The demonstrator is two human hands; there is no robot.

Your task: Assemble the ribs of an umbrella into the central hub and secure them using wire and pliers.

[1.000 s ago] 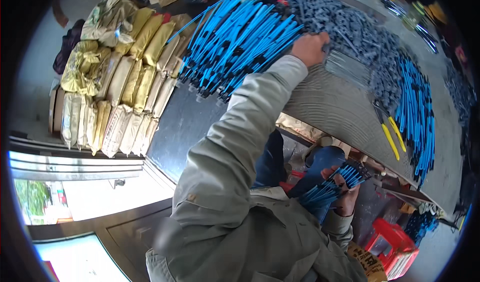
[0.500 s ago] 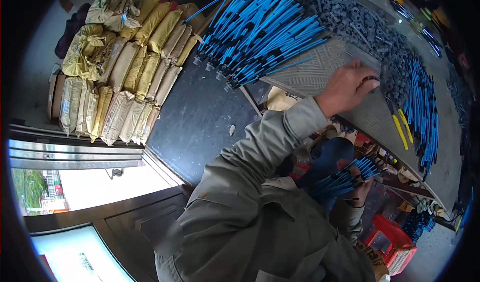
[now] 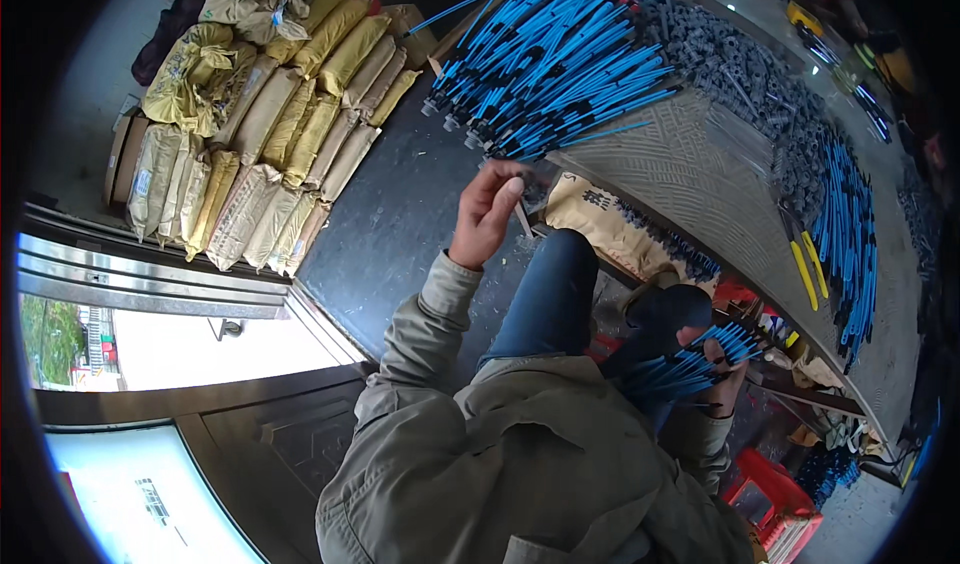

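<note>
My left hand (image 3: 487,212) is raised off the left edge of the workbench, thumb and forefinger pinched together. A small greyish piece seems to show at the fingertips, too blurred to name. Down by my right knee, my right hand (image 3: 727,369) is closed round a bundle of thin blue rods (image 3: 690,364) with black parts on them. On the bench's far left corner lies a big heap of similar blue rods (image 3: 560,64), their dark fittings hanging over the edge near my left hand. A heap of small grey plastic parts (image 3: 740,64) lies farther right.
Yellow-handled pliers (image 3: 805,262) lie on the workbench (image 3: 690,164) beside another row of blue rods (image 3: 845,244). Stacked sacks (image 3: 270,124) stand on the left. Under the bench is an open brown sack (image 3: 610,226); a red plastic stool (image 3: 770,504) is at lower right.
My left hand has moved left, from above the bench beside the grey parts to past the bench edge, still pinched. My right hand keeps its bundle in nearly the same place.
</note>
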